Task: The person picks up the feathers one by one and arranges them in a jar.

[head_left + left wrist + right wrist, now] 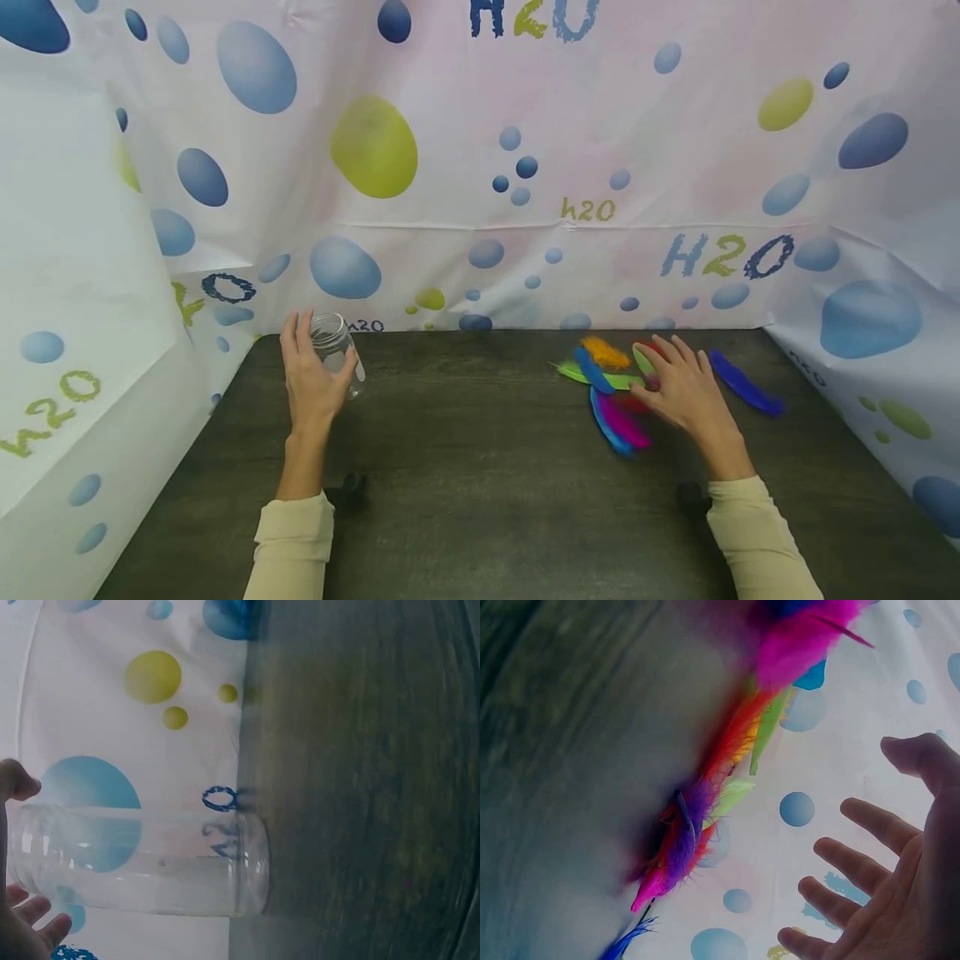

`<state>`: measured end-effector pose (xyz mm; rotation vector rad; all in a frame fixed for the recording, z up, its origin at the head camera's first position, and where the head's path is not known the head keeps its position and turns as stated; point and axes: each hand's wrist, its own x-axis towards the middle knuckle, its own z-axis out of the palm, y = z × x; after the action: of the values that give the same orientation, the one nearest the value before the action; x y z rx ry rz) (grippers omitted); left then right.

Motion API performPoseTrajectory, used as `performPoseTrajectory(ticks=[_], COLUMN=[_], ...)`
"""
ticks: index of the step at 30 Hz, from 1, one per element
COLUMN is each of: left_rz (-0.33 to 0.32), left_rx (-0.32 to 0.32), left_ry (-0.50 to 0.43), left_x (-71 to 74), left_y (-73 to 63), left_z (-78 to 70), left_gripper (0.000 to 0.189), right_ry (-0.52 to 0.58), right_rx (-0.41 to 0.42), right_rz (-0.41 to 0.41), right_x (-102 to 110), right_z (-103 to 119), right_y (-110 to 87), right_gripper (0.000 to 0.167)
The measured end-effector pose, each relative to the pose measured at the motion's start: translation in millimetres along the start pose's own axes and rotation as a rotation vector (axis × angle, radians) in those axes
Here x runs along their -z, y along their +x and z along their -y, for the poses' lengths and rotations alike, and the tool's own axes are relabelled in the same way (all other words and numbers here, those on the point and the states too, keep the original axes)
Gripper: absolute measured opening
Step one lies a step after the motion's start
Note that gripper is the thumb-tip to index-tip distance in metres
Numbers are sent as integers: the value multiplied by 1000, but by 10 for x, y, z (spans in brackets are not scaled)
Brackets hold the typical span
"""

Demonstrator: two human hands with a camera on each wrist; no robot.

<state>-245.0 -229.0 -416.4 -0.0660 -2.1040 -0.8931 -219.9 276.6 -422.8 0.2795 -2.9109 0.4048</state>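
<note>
A clear glass jar (335, 343) with a threaded neck stands upright near the back left of the table. My left hand (315, 383) is around its upper part, thumb on one side and fingers on the other. In the left wrist view, small gaps show between the jar (150, 862) and the thumb and fingertips. My right hand (688, 387) hovers over a pile of coloured feathers (626, 417), its fingers spread apart and holding nothing in the right wrist view. Pink, red, purple and green feathers (735, 735) lie below that palm, partly hidden by the hand in the head view.
A single dark blue feather (746, 385) lies apart, right of my right hand. The dark wooden table (480, 467) ends at a white sheet (465, 100) printed with bubbles, which rises at the back and both sides.
</note>
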Motion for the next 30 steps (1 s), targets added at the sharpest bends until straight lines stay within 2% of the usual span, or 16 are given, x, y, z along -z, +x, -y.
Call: performPoseTrajectory(ticks=[11, 18, 26, 30], left_rz=[83, 83, 58, 59], left_rx=[157, 145, 191, 188], left_ry=[-31, -38, -183, -209], left_x=[-32, -48, -53, -46], left_y=[-12, -17, -6, -5], left_z=[45, 58, 99, 113], left_gripper=[94, 93, 93, 91], right_ry=[7, 10, 4, 11], right_rx=[-40, -45, -44, -37], right_rz=[14, 41, 22, 18], right_x=[46, 54, 73, 73], right_z=[-19, -23, -12, -3], right_y=[-12, -19, -17, -22], right_gripper=[70, 72, 70, 70])
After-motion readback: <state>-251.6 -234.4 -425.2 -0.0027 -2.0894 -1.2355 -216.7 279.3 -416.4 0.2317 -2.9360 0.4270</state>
